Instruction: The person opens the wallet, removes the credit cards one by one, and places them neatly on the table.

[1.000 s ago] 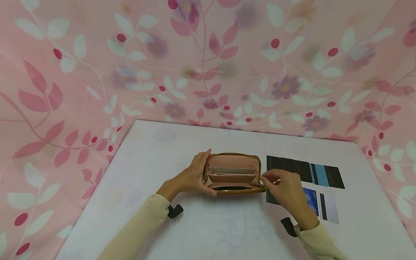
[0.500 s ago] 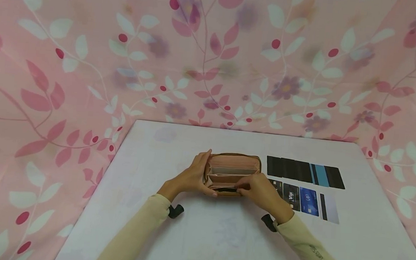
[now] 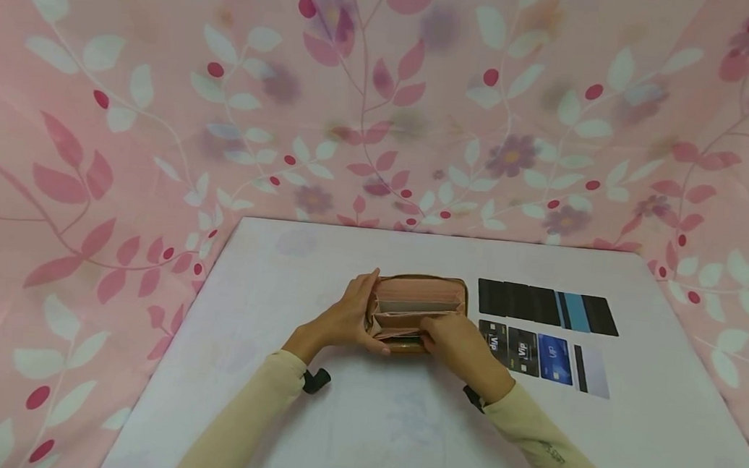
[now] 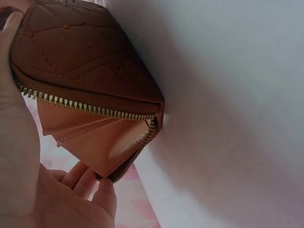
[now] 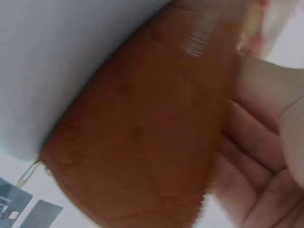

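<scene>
Wallet (image 3: 418,306): brown quilted outside, pale pink lining, brass-toothed zip round the edge, lying unzipped near the middle of the white table (image 3: 399,439). Several pink pockets are seen standing open in the head view. In the left wrist view the wallet (image 4: 90,61) shows diamond stitching on the brown shell, with the zip teeth running along its lip and pink gusset folds fanned below. In the right wrist view the brown shell (image 5: 142,137) fills most of the frame, somewhat blurred; a small zip pull shows at its 8 o'clock corner.

Left hand (image 3: 345,319): placed at the wallet's 9 o'clock end, fingers curled over the far edge and thumb along the near edge, so that the end is gripped.

Right hand (image 3: 464,345): set at the wallet's 4 o'clock side, fingers bent round the near edge and reaching in among the pockets. Whether anything is pinched between the fingertips cannot be told.

Cards (image 3: 544,329): laid in two rows on the table at the wallet's 3 o'clock, close beside the right hand; dark ones in the far row, two marked VIP, a blue one and a pale one in the near row.

Cream sleeves are worn on both arms. Pink floral cloth (image 3: 162,103) is hung behind the table.
</scene>
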`<state>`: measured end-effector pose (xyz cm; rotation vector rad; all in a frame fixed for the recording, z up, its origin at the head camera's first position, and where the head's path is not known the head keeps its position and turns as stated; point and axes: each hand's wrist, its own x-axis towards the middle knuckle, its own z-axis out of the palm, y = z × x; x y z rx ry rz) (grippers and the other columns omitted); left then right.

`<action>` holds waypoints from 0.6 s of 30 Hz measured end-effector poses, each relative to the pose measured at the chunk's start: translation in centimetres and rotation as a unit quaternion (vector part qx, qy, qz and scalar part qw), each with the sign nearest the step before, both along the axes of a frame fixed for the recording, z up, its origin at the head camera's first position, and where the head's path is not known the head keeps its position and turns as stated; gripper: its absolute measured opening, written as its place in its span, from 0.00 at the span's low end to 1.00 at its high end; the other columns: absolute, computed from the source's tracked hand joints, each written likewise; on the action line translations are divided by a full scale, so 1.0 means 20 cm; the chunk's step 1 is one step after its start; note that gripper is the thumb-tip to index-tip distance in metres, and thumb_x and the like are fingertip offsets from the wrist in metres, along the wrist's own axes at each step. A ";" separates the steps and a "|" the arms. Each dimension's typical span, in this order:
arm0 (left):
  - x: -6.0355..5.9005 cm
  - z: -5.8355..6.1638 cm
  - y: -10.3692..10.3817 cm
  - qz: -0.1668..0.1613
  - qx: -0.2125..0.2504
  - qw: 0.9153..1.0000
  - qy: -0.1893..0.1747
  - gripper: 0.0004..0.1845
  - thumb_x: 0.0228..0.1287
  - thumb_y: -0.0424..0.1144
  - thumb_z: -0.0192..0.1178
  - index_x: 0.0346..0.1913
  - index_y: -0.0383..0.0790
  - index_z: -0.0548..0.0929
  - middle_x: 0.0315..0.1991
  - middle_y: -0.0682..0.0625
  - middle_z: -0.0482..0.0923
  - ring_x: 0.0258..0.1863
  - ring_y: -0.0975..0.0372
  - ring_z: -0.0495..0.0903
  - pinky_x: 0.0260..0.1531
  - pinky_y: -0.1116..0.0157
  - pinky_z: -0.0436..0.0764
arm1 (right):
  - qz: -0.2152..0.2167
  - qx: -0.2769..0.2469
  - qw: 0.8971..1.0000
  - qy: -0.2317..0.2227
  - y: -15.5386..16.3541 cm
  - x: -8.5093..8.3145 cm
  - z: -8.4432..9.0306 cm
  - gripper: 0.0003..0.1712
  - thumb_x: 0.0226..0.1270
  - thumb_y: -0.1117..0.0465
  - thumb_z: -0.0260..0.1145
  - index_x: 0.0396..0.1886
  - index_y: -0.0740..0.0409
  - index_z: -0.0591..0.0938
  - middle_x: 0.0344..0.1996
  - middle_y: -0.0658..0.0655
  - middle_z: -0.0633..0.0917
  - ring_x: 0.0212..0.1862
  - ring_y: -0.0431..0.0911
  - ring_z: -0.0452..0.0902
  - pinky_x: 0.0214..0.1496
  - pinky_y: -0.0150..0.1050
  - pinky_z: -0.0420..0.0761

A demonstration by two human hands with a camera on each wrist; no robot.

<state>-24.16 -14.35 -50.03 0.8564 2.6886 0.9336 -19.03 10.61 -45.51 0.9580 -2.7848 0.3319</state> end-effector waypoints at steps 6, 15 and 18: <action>0.00 0.01 0.00 0.002 0.006 1.000 -0.002 0.79 0.28 0.75 0.72 0.78 0.50 0.32 0.73 0.47 0.46 0.67 0.61 0.52 0.64 0.58 0.66 | 0.034 -0.012 0.996 0.084 0.01 -0.01 -0.05 0.10 0.55 0.67 0.75 0.26 0.56 0.80 0.19 0.49 0.77 0.22 0.42 0.73 0.22 0.38 0.75; 0.00 0.01 0.00 0.000 0.006 1.000 -0.002 0.79 0.28 0.76 0.71 0.78 0.49 0.33 0.73 0.46 0.46 0.67 0.61 0.52 0.64 0.58 0.65 | 0.069 -0.016 0.994 0.087 0.02 -0.01 -0.05 0.07 0.53 0.68 0.75 0.27 0.56 0.83 0.24 0.49 0.78 0.27 0.42 0.76 0.27 0.36 0.78; 0.00 0.01 0.00 0.000 0.004 1.000 -0.002 0.79 0.28 0.76 0.71 0.78 0.50 0.33 0.74 0.46 0.45 0.68 0.61 0.51 0.64 0.59 0.65 | 0.080 -0.009 0.993 0.090 0.02 -0.01 -0.03 0.07 0.52 0.69 0.75 0.25 0.56 0.84 0.23 0.49 0.78 0.27 0.42 0.76 0.27 0.36 0.77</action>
